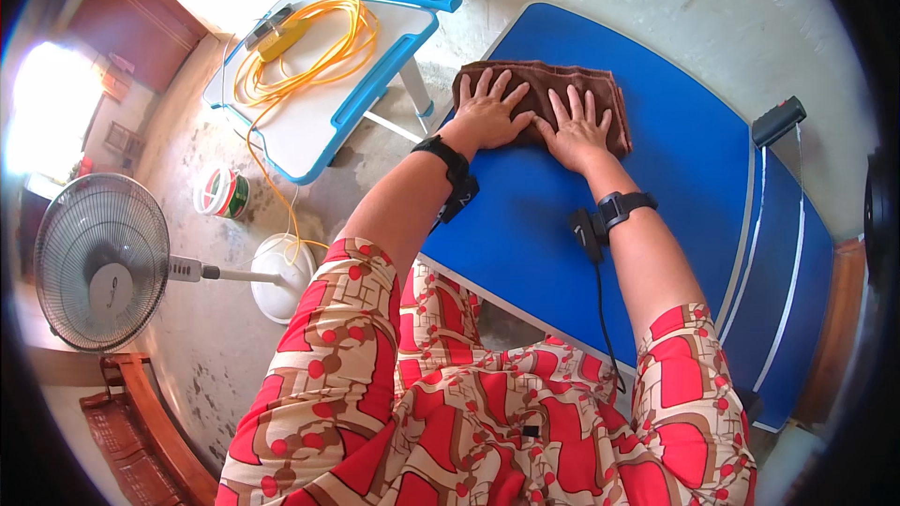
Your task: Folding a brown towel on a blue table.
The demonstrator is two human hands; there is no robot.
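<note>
A folded dark brown cloth (538,77) lies near the far left edge of a blue table (520,218). My left hand (490,112) presses flat on its left half, fingers spread and pointing away from me. On the right half rests my right hand (578,130), palm down with the fingers apart. The two thumbs almost meet at the middle of the cloth. Each wrist bears a black strap with a small black device hanging under it. Neither hand grips the cloth.
A table-tennis net on a clamp (778,121) crosses the table at right. Left stands a white and blue desk (309,112) with a coiled orange extension cable (351,21). A standing fan (105,260), a bucket (223,193) and a wooden chair (140,429) are further left.
</note>
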